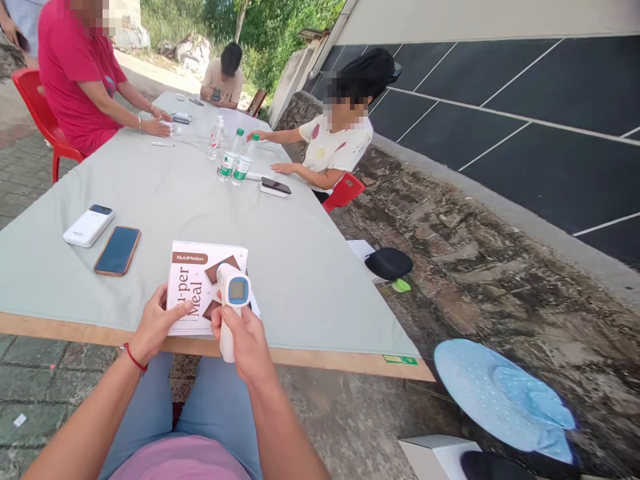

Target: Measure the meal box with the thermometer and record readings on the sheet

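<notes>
My right hand [244,340] grips the handle of a white infrared thermometer [231,297], its small screen facing me and its head over a white box. My left hand [154,321] holds the left edge of that box [197,283], which is printed "NutriMotion" with brown squares and lies at the near edge of the grey-green covered table [165,200]. A red string is on my left wrist.
A white power bank [89,225] and a dark phone [117,250] lie to the left. Three water bottles [231,157] stand mid-table. Three people sit around the table on red chairs. A light blue hat [500,397] and a black pouch [389,263] lie at right.
</notes>
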Demonstrator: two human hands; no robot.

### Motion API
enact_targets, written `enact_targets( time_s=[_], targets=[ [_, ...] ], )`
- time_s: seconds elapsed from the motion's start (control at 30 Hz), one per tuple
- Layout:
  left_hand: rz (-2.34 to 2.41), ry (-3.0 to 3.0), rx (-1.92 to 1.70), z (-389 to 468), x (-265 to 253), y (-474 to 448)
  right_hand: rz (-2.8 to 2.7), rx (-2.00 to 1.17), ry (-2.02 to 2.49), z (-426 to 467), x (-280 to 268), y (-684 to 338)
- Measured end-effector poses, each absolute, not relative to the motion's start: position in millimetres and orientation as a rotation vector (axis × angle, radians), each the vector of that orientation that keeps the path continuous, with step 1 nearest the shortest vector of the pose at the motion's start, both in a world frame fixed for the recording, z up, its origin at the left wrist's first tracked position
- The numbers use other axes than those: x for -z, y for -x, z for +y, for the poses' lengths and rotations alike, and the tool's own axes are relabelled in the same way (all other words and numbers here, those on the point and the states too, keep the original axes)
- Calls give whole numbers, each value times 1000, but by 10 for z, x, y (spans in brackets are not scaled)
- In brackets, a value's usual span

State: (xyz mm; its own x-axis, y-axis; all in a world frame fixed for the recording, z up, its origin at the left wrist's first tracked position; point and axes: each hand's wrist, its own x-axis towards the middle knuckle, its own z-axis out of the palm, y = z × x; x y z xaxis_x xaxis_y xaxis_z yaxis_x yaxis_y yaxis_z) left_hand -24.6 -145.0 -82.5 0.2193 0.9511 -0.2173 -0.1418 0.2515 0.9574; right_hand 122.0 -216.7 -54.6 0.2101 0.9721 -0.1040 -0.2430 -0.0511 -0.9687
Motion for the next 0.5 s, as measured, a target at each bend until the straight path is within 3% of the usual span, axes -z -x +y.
enact_targets(
  time_s=[0.5],
  targets=[
    [1069,-1021,-968,-1401,801,197,-855,-1184,1185,-2113,575,-1296]
  ],
)
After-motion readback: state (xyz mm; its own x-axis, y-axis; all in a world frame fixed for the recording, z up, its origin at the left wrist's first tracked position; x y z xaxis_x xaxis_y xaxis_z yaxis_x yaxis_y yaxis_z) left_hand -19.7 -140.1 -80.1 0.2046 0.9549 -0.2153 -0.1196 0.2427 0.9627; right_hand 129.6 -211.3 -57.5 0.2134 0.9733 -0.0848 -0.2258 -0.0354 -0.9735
